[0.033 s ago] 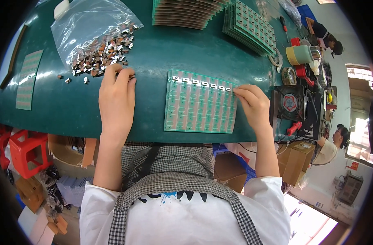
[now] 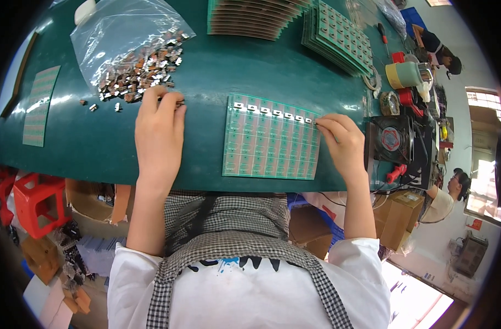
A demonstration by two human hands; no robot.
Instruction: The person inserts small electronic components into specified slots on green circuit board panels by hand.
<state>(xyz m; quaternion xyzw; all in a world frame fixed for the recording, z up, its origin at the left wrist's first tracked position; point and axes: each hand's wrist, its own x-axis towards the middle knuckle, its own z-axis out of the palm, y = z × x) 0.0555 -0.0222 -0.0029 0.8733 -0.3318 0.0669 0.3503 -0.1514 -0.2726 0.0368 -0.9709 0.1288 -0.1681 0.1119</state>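
Note:
A green circuit board panel (image 2: 269, 142), marked off in a grid, lies flat before me. Along its far edge runs a row of small white-and-dark components (image 2: 277, 112). My right hand (image 2: 344, 143) is at the panel's far right corner, thumb and fingers pinched beside the last component; what they hold is too small to make out. My left hand (image 2: 160, 129) is at the near edge of a loose pile of small metal-and-brown components (image 2: 143, 68). Its thumb and fingertips are closed on one small dark component (image 2: 181, 102).
A clear plastic bag (image 2: 110, 38) lies under and behind the pile. Circuit board stacks (image 2: 338, 38) stand at the back; another panel (image 2: 41, 107) lies far left. To the right are a fan (image 2: 391, 139), a screwdriver (image 2: 382, 33) and a yellow-green container (image 2: 402, 74). Two people are beyond.
The whole view has shifted very slightly. Both hands keep their places and pinched shapes.

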